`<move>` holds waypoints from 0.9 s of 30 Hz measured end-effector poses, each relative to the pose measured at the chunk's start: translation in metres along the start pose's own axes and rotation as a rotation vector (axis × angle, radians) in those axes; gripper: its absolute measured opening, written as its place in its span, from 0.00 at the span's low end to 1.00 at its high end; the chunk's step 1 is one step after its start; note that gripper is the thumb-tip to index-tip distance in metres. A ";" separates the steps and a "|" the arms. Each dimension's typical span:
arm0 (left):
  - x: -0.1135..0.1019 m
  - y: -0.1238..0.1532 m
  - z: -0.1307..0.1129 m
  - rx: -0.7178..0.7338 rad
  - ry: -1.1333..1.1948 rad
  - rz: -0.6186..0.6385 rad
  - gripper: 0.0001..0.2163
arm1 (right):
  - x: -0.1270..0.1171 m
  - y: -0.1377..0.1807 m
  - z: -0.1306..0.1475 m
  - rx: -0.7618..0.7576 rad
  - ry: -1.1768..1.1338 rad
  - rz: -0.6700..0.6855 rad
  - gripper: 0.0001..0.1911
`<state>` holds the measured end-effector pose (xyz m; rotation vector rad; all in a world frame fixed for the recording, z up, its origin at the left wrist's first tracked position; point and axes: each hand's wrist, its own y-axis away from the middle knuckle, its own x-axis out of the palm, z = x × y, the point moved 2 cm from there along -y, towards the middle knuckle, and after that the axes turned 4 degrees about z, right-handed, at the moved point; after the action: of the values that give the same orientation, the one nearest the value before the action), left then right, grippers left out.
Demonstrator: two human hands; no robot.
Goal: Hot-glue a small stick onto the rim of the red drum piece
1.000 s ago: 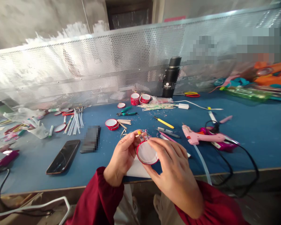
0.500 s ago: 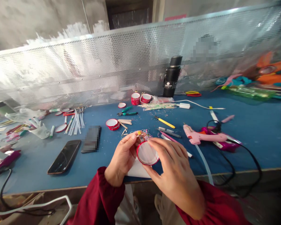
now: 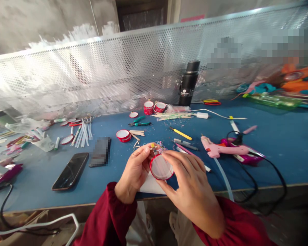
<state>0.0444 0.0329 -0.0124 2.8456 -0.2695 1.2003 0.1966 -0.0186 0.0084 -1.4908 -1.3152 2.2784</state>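
Note:
Both my hands hold one round red-rimmed can piece with a pale silvery face, just above the near edge of the blue table. My left hand pinches its upper left rim, where a small yellow and silver bit sticks up. My right hand grips the right and lower rim, with the index finger laid over the top. A white sheet lies under my hands.
A pink glue gun with a black cord lies to the right. A black phone lies to the left. Red can pieces, pens, sticks and pliers are scattered behind. A black flask stands by the perforated metal screen.
None beyond a slight shift of the view; both hands keep their hold on the can piece.

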 end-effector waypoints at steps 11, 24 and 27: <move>-0.003 -0.001 0.003 0.027 -0.064 0.090 0.22 | -0.006 -0.006 -0.011 0.011 -0.064 -0.062 0.29; 0.004 0.009 -0.009 0.263 -0.747 0.066 0.15 | -0.010 -0.016 -0.033 0.092 -0.132 -0.121 0.40; 0.007 0.012 -0.011 0.223 -0.687 -0.013 0.17 | 0.004 -0.012 -0.045 0.215 -0.450 -0.091 0.55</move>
<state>0.0394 0.0217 -0.0002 3.3477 -0.1363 0.2125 0.2263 0.0176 0.0080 -0.8644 -1.1454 2.6895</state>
